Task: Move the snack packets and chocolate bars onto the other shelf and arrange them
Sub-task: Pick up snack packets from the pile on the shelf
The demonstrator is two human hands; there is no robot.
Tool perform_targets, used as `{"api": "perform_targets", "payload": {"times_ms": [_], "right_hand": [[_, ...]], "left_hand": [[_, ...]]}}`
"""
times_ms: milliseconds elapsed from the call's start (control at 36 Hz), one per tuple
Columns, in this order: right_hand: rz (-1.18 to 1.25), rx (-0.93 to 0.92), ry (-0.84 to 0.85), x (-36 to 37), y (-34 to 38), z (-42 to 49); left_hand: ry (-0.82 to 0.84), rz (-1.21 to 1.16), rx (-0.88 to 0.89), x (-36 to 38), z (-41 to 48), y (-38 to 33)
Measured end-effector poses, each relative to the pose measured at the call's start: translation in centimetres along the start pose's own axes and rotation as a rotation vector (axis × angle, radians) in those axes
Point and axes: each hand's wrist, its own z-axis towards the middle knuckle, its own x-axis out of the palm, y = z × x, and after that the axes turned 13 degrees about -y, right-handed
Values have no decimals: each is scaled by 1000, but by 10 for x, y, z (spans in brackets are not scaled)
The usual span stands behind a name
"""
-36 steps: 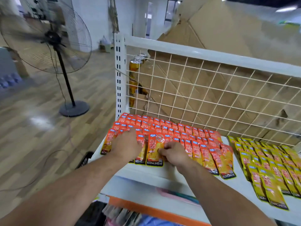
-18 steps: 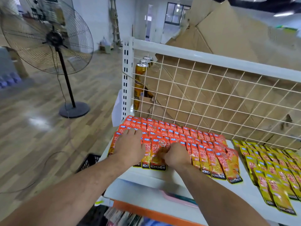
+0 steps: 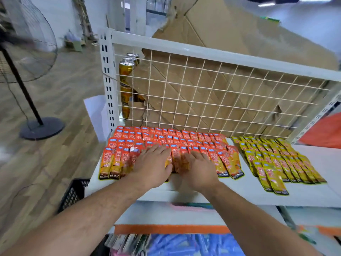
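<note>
Several rows of orange snack packets (image 3: 166, 139) lie overlapped on the left half of the white shelf (image 3: 313, 161). To the right lie several rows of yellow snack packets (image 3: 276, 159). My left hand (image 3: 153, 165) rests flat, fingers spread, on the front row of orange packets. My right hand (image 3: 198, 169) lies flat beside it on the same row, fingers spread. Both palms press down on the packets; neither hand grips one. The packets under the hands are partly hidden. No chocolate bars are visible.
A white wire grid (image 3: 212, 93) backs the shelf, with cardboard (image 3: 221, 43) and gold cans (image 3: 126, 74) behind it. A standing fan (image 3: 22, 71) is on the wood floor at left. A black crate (image 3: 73, 193) sits below left. Lower shelves hold colourful goods (image 3: 184, 244).
Both hands shifted from pinching one front-row orange packet to lying flat with fingers spread on the row. The camera moved closer and tilted right.
</note>
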Motion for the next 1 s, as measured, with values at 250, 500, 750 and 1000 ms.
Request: {"api": "perform_targets", "payload": {"times_ms": [250, 500, 750, 1000], "right_hand": [[-35, 197, -36, -20, -77, -60], [-37, 317, -66, -42, -171, -120], [-102, 331, -93, -77, -280, -182], [-73, 406, -108, -113, -380, -236]], "left_hand": [[63, -37, 189, 20, 5, -83], [133, -45, 316, 42, 1, -188], [113, -14, 384, 62, -11, -316], [130, -45, 411, 89, -14, -436]]}}
